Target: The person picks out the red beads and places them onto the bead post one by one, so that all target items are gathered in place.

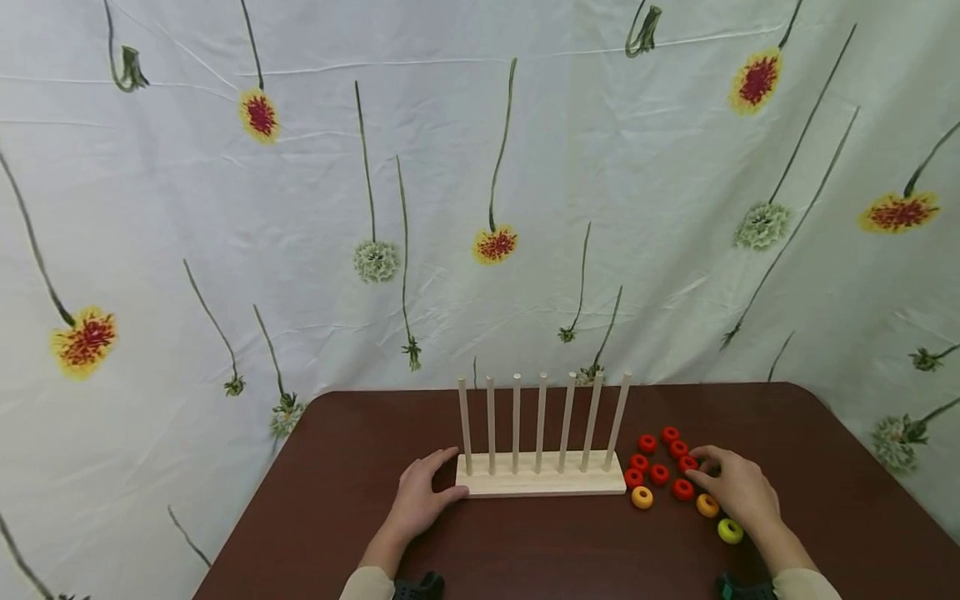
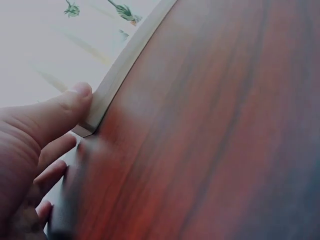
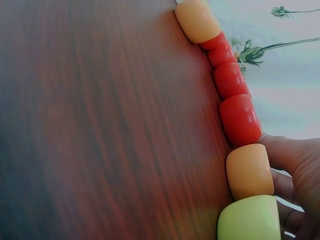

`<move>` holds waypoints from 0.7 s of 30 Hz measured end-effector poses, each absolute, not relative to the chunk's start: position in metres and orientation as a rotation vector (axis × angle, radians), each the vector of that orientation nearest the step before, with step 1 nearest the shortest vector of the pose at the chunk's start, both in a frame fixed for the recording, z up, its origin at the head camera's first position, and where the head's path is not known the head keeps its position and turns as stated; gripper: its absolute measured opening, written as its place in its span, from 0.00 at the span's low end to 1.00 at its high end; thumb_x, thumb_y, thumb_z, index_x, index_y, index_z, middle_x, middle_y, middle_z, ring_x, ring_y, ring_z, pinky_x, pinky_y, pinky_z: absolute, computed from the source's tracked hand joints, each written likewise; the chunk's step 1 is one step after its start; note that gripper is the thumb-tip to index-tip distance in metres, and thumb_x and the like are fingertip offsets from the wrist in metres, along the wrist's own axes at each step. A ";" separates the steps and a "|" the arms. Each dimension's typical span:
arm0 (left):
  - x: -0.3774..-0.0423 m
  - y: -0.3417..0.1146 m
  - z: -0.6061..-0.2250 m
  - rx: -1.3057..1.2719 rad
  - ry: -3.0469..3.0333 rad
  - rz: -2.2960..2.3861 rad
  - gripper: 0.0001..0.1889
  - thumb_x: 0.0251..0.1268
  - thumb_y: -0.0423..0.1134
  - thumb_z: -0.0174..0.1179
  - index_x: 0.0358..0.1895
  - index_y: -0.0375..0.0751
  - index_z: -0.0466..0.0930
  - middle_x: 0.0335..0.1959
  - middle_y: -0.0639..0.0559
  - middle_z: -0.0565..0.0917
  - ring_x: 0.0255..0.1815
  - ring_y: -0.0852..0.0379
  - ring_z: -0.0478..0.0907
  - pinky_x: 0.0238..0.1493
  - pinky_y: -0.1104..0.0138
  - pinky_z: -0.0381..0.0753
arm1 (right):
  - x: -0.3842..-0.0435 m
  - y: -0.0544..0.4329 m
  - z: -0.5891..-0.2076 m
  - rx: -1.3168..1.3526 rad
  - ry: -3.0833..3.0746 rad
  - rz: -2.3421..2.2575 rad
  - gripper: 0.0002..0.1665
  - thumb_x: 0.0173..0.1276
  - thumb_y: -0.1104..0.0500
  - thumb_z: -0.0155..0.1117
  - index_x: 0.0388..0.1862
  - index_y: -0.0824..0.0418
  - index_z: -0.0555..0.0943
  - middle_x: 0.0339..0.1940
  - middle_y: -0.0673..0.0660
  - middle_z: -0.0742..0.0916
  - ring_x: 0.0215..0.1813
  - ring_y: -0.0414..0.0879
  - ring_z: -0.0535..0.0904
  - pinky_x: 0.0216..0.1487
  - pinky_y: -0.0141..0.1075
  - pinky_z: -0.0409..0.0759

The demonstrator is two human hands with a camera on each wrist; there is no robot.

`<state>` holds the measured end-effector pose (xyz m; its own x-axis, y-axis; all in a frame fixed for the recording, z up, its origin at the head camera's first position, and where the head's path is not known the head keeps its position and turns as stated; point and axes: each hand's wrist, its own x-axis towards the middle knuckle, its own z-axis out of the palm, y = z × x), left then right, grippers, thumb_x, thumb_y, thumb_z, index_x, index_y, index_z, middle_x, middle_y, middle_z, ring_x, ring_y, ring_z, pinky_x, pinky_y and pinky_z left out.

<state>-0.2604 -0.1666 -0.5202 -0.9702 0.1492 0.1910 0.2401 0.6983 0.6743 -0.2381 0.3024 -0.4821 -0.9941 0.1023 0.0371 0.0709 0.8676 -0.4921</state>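
Pinching a red ring (image 1: 684, 467) at three o'clock from the rack (image 1: 540, 483), the right hand (image 1: 738, 488), fingers narrowly parted, risked scattering crowded rings (image 1: 659, 481) by brushing them, while the left hand (image 1: 418, 495), fingers wider, gripped its nine-o'clock end.

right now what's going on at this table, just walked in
A person's left hand holds the left end of a wooden peg stand. The right hand has thumb and fingertips at a red ring; whether it is gripped is unclear. That ring is one of eight red ones lying on the table right of the stand, with two orange rings and a yellow-green ring. All seven pegs are bare.
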 end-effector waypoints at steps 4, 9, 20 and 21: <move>-0.260 -0.168 -0.522 -0.335 -2.779 -1.113 0.32 0.56 0.46 0.73 0.66 0.42 0.77 0.65 0.39 0.79 0.72 0.37 0.70 0.74 0.37 0.58 | -0.239 0.301 -0.482 -0.129 -2.967 0.776 0.23 0.65 0.47 0.71 0.54 0.58 0.83 0.38 0.52 0.87 0.28 0.41 0.77 0.23 0.36 0.71; -0.259 -0.169 -0.523 -0.370 -2.773 -1.107 0.32 0.55 0.46 0.73 0.65 0.43 0.78 0.65 0.41 0.80 0.72 0.38 0.70 0.76 0.38 0.56 | -0.239 0.301 -0.482 -0.143 -2.970 0.782 0.23 0.66 0.47 0.70 0.55 0.58 0.83 0.38 0.52 0.87 0.27 0.41 0.76 0.22 0.36 0.70; -0.257 -0.170 -0.523 -0.410 -2.762 -1.107 0.31 0.56 0.47 0.73 0.65 0.45 0.79 0.65 0.45 0.80 0.73 0.39 0.69 0.77 0.38 0.55 | -0.239 0.302 -0.483 -0.149 -2.976 0.781 0.23 0.65 0.46 0.70 0.54 0.58 0.83 0.36 0.51 0.87 0.27 0.41 0.76 0.23 0.36 0.70; -0.257 -0.170 -0.523 -0.412 -2.762 -1.105 0.31 0.56 0.47 0.73 0.65 0.45 0.79 0.65 0.45 0.80 0.73 0.39 0.69 0.77 0.39 0.55 | -0.239 0.302 -0.483 -0.152 -2.976 0.780 0.23 0.65 0.46 0.71 0.53 0.58 0.83 0.36 0.51 0.87 0.27 0.41 0.76 0.23 0.36 0.70</move>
